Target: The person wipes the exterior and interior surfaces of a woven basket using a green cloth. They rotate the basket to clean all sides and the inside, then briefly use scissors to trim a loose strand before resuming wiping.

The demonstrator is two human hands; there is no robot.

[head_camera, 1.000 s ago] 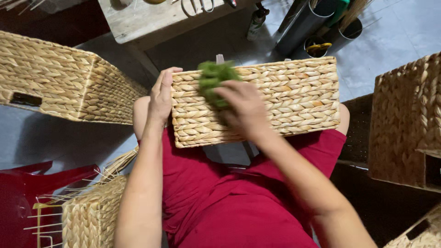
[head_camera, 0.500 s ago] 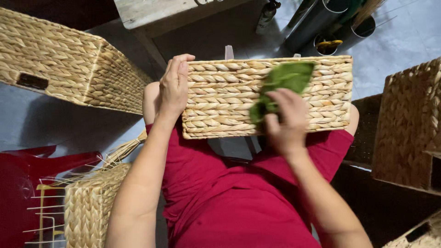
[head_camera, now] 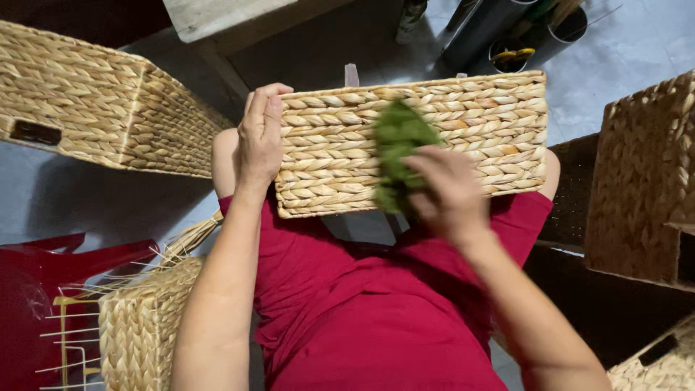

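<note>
Woven straw-coloured rectangular basket lay on its side across our lap, resting on our knees over the red garment. Our left hand was flattened against its left end, fingers extended and curled over the top edge, bracing it. Our right hand clenched a crumpled green cloth and pressed it to the basket's woven face near the middle; the hand and cloth showed motion blur.

Around us stood a larger woven basket on the left, another woven basket on the right, and a half-woven basket on a wire frame beside our left knee.

We judged that the basket could slip off our knees if the rubbing pushed harder than the left hand braced. The cloth might also snag on the braided strands and lift a loose fibre.
</note>
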